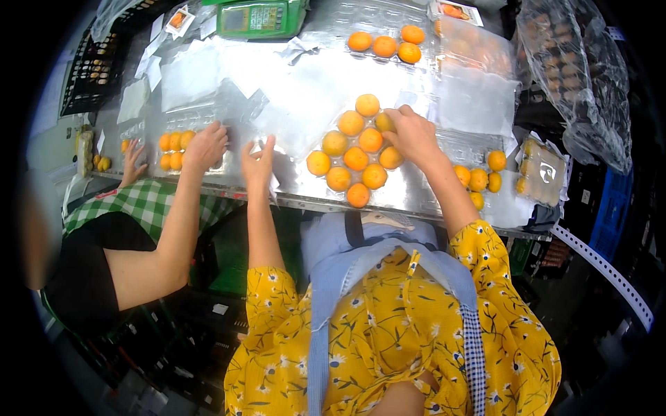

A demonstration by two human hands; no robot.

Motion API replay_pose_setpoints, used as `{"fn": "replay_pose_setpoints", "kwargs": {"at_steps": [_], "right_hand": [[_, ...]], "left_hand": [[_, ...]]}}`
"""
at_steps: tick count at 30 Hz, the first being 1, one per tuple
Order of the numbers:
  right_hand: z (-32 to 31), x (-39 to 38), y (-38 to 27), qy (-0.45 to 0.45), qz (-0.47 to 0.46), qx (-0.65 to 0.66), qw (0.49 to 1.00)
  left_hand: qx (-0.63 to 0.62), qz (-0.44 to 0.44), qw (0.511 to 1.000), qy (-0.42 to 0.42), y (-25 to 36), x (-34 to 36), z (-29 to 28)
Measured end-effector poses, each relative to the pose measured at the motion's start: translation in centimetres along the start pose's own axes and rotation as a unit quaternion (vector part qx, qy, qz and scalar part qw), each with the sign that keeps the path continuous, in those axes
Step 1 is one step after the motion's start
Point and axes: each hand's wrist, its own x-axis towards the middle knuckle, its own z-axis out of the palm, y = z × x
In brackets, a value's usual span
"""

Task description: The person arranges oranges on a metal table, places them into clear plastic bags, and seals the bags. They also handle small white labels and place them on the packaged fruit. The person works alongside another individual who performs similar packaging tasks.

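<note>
Several orange mandarins (356, 159) sit in a diamond-shaped cluster in a clear plastic tray on the shiny metal table in front of me. My right hand (415, 139) reaches over the cluster's right side, fingers closed around a yellowish mandarin (385, 123) at its upper right edge. To the left of the tray, my left hand (258, 165) is raised over the table's near edge. Its thumb and forefinger are apart, with nothing visible between them. A small white slip (275, 186) shows beside that wrist.
At left, a co-worker's hand (206, 147) works over another mandarin pack (173, 149). More mandarins (384, 46) lie in a far tray, others (479, 179) at right. A green scale (257, 19), stacked clear trays (479, 100) and plastic-wrapped goods (572, 76) surround the work area.
</note>
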Motion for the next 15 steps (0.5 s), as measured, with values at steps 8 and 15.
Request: {"fn": "replay_pose_setpoints", "kwargs": {"at_steps": [8, 15], "right_hand": [[-1.2, -0.8, 2.6, 0.007, 0.05, 0.269, 0.962], [-4.9, -8.4, 10.8, 0.109, 0.166, 0.588, 0.784]], "left_hand": [[-0.124, 0.124, 0.983, 0.051, 1.5, -5.7, 0.1], [-0.265, -0.021, 0.941, -0.21, 4.8, -12.6, 1.5]]}}
